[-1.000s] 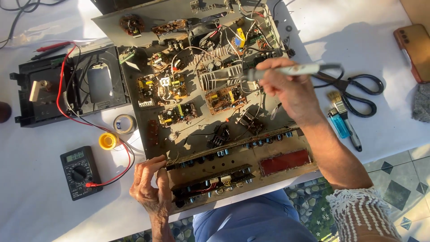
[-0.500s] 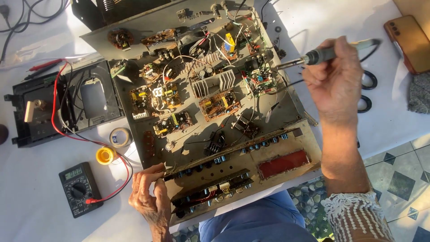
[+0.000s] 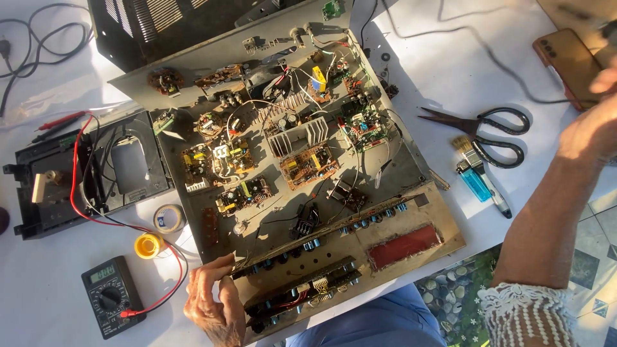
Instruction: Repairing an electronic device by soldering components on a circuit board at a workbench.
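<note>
An open amplifier chassis [image 3: 402, 177] lies tilted on the white table, packed with circuit boards, a finned heat sink [image 3: 297, 138] and wires. My left hand [image 3: 212, 305] grips its near left corner by the front panel with the row of knobs. My right hand [image 3: 594, 125] is far out at the right edge, blurred, beside a brown phone [image 3: 569, 64]. Its fingers curl around a dark soldering iron [image 3: 609, 29] that is mostly cut off by the frame. The iron's thin cable [image 3: 495, 67] trails across the table toward that hand.
Left of the chassis sit a black multimeter [image 3: 112, 295] with red leads, a yellow solder spool [image 3: 149, 245], a tape roll [image 3: 169, 218] and a black plastic housing [image 3: 83, 173]. Scissors [image 3: 495, 132], a small brush [image 3: 466, 151] and a blue lighter [image 3: 475, 183] lie at right. A black cover [image 3: 167, 26] stands behind.
My right hand has lifted the soldering iron off the boards and swung it away to the far right. My left hand has stayed on the chassis corner.
</note>
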